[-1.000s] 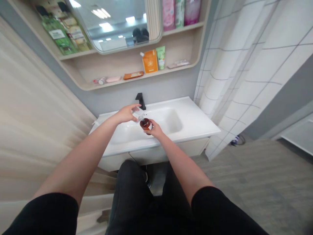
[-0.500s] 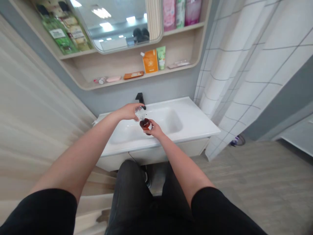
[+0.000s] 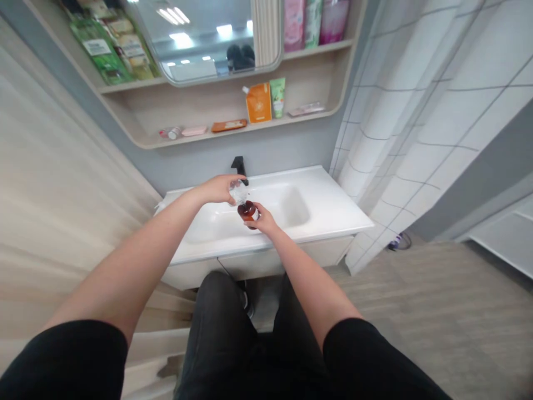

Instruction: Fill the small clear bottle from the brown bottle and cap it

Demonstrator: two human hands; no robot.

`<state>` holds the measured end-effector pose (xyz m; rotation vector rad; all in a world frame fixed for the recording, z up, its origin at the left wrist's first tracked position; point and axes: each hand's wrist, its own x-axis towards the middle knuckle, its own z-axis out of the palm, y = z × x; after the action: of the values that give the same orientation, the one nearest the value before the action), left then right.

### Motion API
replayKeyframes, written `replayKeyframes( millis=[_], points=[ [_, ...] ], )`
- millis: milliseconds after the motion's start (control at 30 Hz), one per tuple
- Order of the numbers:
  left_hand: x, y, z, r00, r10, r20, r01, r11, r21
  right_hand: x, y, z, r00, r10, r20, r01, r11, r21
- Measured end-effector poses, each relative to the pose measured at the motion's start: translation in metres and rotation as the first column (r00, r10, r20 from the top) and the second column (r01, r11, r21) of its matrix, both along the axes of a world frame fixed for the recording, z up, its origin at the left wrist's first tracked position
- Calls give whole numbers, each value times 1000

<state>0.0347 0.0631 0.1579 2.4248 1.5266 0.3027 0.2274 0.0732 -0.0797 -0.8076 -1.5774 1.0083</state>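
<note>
Over the white sink point(image 3: 328, 203), my left hand point(image 3: 222, 189) is closed around a clear container point(image 3: 239, 192), tilted toward the right. Its lower end meets the mouth of a brown bottle point(image 3: 248, 213) with a white label. My right hand point(image 3: 263, 218) grips that bottle from the right, fingers wrapped round it. What is inside either vessel is too small to make out. The black faucet point(image 3: 239, 168) stands just behind my left hand.
Above the sink, a shelf point(image 3: 183, 141) holds an orange pouch point(image 3: 259, 104), a green tube point(image 3: 277, 97) and small packages. Green bottles point(image 3: 104, 55) stand upper left, under a mirror's point(image 3: 200, 39) level. Curtains point(image 3: 387, 116) hang on both sides.
The view has shifted slightly. Both hands keep nearly the same pose, with the clear container and the brown bottle still held together.
</note>
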Motion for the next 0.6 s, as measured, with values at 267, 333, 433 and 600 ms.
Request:
replayKeyframes(
  millis=[267, 333, 433, 600],
  points=[
    [14, 4, 12, 991, -51, -120, 54, 998, 25, -2, 2, -1, 999, -14, -43, 14, 1000, -13],
    [16, 5, 13, 989, -64, -131, 68, 997, 25, -1, 1, 0, 999, -12, -42, 11, 1000, -20],
    [19, 7, 14, 989, -74, -129, 78, 997, 21, -1, 0, 2, 999, -13, -49, 11, 999, -30],
    [13, 11, 11, 998, -62, -28, 62, 998, 1, 0, -2, 3, 999, -8, -45, 7, 999, -34]
  ],
)
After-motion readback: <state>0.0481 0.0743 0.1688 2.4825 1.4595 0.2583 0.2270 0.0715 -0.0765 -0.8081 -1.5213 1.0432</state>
